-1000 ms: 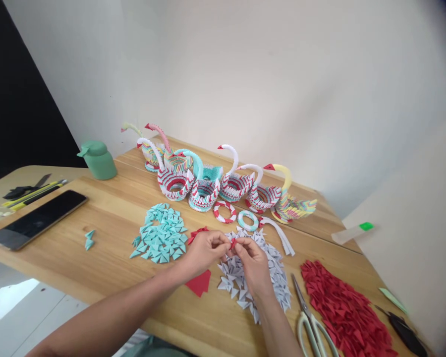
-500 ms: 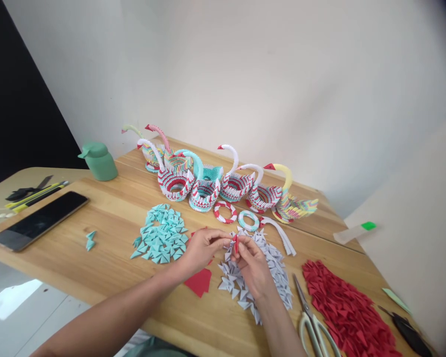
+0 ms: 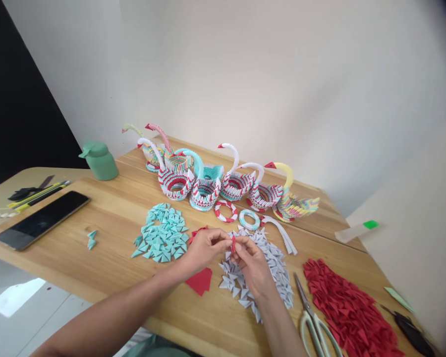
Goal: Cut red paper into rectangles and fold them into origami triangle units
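Observation:
A small red folded paper piece [image 3: 233,244] is pinched between both hands at the middle of the table. My left hand [image 3: 208,248] is closed on its left side, thumb and forefinger together. On the other side my right hand [image 3: 251,263] grips the same piece with its fingertips. Below the right hand spreads a pile of pale lilac folded paper triangles [image 3: 278,267]. Flat red paper [image 3: 200,281] lies under the left forearm's edge, and a red folded bit [image 3: 196,232] shows behind the left hand. Turquoise paper triangles [image 3: 161,233] are heaped to the left.
Several folded-paper swans [image 3: 176,183] stand along the back, with a red-and-white ring [image 3: 225,211], a turquoise-and-white ring [image 3: 249,219] and a white paper neck [image 3: 280,233] before them. Scissors [image 3: 312,320] and red triangles [image 3: 351,307] lie right; a phone [image 3: 42,220] and green container [image 3: 100,161] left.
Both hands stay together; the red paper piece between the fingertips has turned slightly and sits more upright. The whole view has shifted a little. The objects on the table lie as before.

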{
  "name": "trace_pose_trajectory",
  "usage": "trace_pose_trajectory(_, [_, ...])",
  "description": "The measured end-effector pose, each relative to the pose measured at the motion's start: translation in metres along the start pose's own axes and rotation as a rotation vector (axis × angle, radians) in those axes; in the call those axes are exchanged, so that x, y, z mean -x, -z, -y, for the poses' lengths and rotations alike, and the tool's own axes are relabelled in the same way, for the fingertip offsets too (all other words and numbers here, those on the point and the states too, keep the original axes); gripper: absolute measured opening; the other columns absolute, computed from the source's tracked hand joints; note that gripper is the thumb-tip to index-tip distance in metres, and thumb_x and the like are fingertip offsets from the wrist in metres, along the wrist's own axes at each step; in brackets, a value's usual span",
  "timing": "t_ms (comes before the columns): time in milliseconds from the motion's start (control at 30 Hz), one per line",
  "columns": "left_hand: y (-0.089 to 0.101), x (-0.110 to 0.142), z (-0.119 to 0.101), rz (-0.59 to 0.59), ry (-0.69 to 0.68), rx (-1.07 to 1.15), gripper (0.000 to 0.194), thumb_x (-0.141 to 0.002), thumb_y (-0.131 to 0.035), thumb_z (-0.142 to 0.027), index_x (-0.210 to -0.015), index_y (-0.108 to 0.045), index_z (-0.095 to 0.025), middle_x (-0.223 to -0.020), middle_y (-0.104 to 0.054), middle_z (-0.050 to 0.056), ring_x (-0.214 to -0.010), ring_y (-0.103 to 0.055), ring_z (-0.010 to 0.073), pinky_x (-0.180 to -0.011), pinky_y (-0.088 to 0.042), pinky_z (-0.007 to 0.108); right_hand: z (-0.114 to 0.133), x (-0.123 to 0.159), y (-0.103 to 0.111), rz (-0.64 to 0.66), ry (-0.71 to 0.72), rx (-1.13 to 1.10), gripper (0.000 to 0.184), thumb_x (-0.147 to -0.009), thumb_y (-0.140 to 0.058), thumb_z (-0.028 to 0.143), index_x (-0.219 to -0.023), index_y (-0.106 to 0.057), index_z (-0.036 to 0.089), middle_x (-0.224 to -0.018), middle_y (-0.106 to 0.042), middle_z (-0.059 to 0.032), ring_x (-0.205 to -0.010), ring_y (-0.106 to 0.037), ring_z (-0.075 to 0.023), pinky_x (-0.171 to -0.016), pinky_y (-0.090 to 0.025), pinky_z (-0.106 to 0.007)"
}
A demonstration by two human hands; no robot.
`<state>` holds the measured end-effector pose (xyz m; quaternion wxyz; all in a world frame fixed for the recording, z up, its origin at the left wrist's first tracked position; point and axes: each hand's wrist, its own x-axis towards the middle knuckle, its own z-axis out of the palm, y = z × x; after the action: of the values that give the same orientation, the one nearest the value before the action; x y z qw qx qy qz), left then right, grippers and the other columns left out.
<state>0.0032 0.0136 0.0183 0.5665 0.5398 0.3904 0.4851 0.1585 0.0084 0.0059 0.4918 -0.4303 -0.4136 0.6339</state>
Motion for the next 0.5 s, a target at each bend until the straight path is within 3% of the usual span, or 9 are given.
trace_pose_trajectory(167, [0.0007,-0.0004,-0.0004,-0.035,0.010,-0.087,0.015,-0.078,-0.057,-0.026,-0.076,-0.064,-0.013,-0.067,-0.064,0.001,-0.056,-0.052,0.0088,-0.052,-0.038,0.018,0.0026,0.0003,-0.0004,-0.057,0.068,0.201,0.025,-0.070,-0.076,0.039,-0.084,-0.068,0.020,-0.065,-0.062,0.0021,-0.056,-0.055,-0.0123,-0.057,-0.044,-0.025])
trace_pose_trajectory(367, [0.0008,-0.0001,-0.0019,-0.017,-0.003,-0.152,0.017,-0.078,-0.055,-0.026,-0.073,-0.063,-0.013,-0.065,-0.062,0.000,-0.055,-0.050,0.0092,-0.053,-0.038,0.018,0.0047,0.0007,-0.0003,-0.062,0.100,0.276,0.023,-0.072,-0.073,0.039,-0.084,-0.069,0.020,-0.064,-0.063,0.0016,-0.057,-0.055,-0.0133,-0.057,-0.044,-0.025])
trace_pose_trajectory(500, [0.0006,-0.0008,0.0031,-0.071,-0.032,-0.266,0.013,-0.075,-0.054,-0.022,-0.070,-0.062,-0.013,-0.062,-0.061,-0.001,-0.054,-0.049,0.0090,-0.052,-0.036,0.018,0.0045,0.0004,0.0008,-0.053,0.150,0.399,0.024,-0.076,-0.069,0.041,-0.085,-0.070,0.019,-0.065,-0.065,-0.0003,-0.060,-0.057,-0.0152,-0.060,-0.046,-0.026])
